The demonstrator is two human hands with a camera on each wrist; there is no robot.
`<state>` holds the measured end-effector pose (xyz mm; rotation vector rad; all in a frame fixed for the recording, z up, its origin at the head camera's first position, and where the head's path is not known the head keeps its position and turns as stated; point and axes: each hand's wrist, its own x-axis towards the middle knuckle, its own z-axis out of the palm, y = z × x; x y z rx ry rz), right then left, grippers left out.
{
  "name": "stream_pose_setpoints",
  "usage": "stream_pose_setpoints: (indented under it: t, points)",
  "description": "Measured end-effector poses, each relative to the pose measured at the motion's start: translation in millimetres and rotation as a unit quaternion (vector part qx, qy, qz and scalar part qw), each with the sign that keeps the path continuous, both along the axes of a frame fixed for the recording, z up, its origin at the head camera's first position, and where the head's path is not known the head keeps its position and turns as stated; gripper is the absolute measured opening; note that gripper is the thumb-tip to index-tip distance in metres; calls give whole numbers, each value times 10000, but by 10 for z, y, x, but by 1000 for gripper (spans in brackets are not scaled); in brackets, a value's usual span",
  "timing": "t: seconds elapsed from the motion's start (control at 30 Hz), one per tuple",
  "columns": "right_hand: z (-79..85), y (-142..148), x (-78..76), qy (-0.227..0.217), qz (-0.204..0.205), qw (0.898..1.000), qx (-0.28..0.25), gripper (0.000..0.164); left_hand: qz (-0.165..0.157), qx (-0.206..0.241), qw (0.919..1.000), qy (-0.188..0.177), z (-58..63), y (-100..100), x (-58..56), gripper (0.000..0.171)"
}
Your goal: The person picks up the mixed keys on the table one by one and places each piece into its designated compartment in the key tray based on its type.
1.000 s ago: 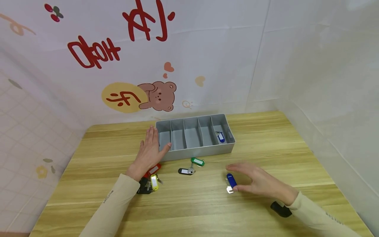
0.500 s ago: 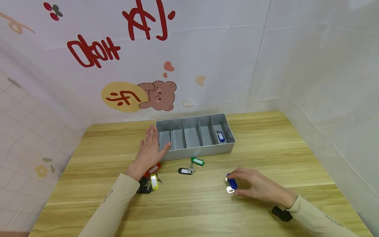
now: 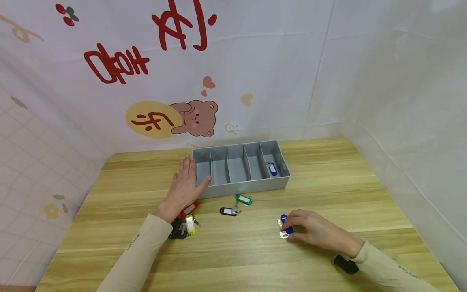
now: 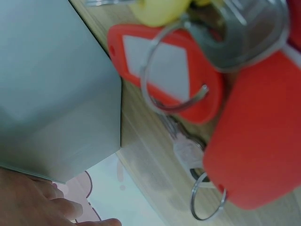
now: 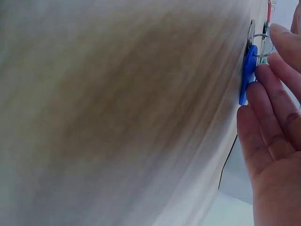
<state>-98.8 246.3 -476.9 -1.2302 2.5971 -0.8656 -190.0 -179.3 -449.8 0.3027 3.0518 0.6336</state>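
Note:
My left hand [image 3: 183, 184] rests flat against the left end of a grey compartment box [image 3: 242, 187], fingers along the end and thumb over the front rim. Toward the right of the table, my right hand [image 3: 315, 230] is over a blue key tag [image 3: 289, 230] with a silver key [image 3: 284, 234] lying beside it. In the right wrist view, the fingertips touch the blue tag [image 5: 249, 70] while the thumb stands apart near its ring [image 5: 262, 45]. Another blue key tag [image 3: 272, 169] lies in the box's rightmost compartment.
Before the box lie a green key tag [image 3: 243, 199] and a black key tag [image 3: 228, 211] with keys. Under my left wrist are a red key tag [image 3: 190, 208], a yellow key tag [image 3: 190, 224] and black tags [image 3: 177, 229]. A printed cloth wall [image 3: 270, 81] stands behind.
My right hand has come down and its fingers and thumb have closed in over the blue key tag, which stays in place. My left hand and the box have not moved.

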Motion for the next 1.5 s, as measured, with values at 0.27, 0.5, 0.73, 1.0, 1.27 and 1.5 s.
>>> stream_pose_setpoints:
  t: [0.27,0.5,0.73,1.0,1.27,1.5]
  points:
    - [-38,4,-4,454,197,9986,-187,14,-37,35,10000,23,-1,7,6,102]
    - [-60,-10,-23,742,324,9958,-429,15,-4,3,10000,-20,-14,13,6,102]
    - [-21,-22,-47,811,308,9938,-698,18,-7,-40,10000,17,-18,9,1,101]
    - [46,-24,-74,819,282,9923,-886,15,11,-66,10000,16,-9,8,3,101]
    - [120,-19,-70,918,-125,9908,-990,19,-2,-52,10000,31,-2,4,7,101]
    - [128,-31,-89,1002,-284,9880,-1138,23,-1,-63,10000,29,-10,5,6,101]
